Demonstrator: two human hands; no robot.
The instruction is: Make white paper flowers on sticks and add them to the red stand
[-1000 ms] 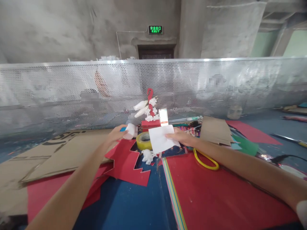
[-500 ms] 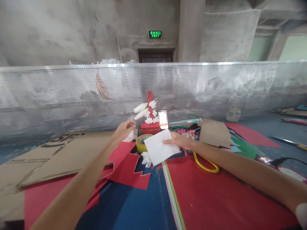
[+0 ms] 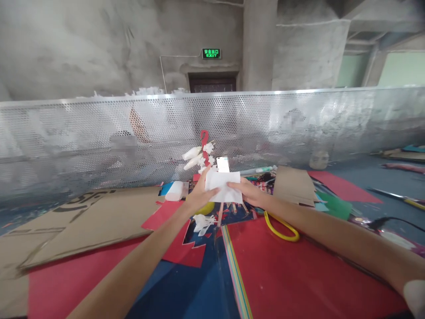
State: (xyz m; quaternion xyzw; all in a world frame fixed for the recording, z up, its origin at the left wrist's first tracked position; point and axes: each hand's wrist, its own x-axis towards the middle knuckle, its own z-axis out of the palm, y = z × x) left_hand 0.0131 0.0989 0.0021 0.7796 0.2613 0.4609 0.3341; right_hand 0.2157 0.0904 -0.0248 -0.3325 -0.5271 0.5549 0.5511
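Grips a white sheet (image 3: 223,180) between both hands, raised above the middle of the tabletop (image 3: 172,292), toward its far edge. Pinches the left side of the sheet in the left hand (image 3: 200,194), thumb on the near face; clasps the right side in the right hand (image 3: 249,192), also thumb in front. Has a lit phone (image 3: 222,164) just beyond the sheet, with white flowers on a red stem (image 3: 205,153) to its left, before the perforated screen (image 3: 159,133) along the far edge. Keeps a yellow tape roll (image 3: 206,208), partly hidden, behind the left hand, and white paper blossoms (image 3: 203,224) lying just nearer. Shows a white roll (image 3: 175,191) left of that hand, and flat cardboard (image 3: 109,217) over red paper toward the left edge. Has a red stack (image 3: 299,270) toward the near right corner, a yellow loop (image 3: 284,235) over its far side, and brown card pieces (image 3: 293,186) farther back.
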